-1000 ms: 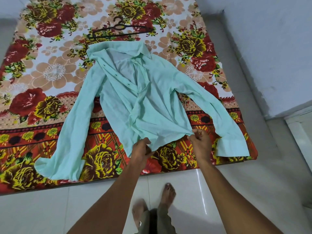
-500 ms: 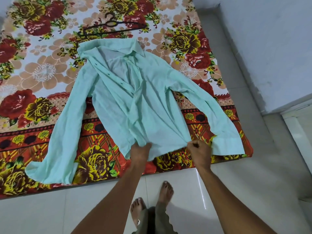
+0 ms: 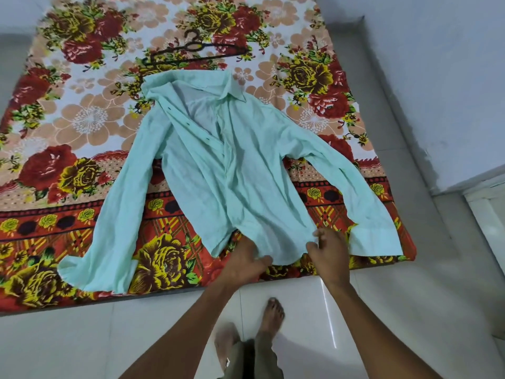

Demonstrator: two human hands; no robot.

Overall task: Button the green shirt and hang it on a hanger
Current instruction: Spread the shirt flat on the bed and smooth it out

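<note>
- left hand (image 3: 243,262) pinches hem of green shirt (image 3: 224,170)
- right hand (image 3: 329,254) fingers loosely curled at hem, grip unclear
- shirt runs lengthwise away from both hands, unbuttoned
- hanger (image 3: 191,50) beyond collar, farthest from hands

Green shirt (image 3: 235,170) flat on floral sheet (image 3: 82,127), front open, collar far, sleeves spread. Black hanger (image 3: 191,51) on sheet just beyond collar. Left hand (image 3: 244,262) pinches hem near placket; right hand (image 3: 329,253) at hem's right corner, fingers curled on cloth. Bare feet (image 3: 270,314) on white tile floor (image 3: 82,337).
</note>
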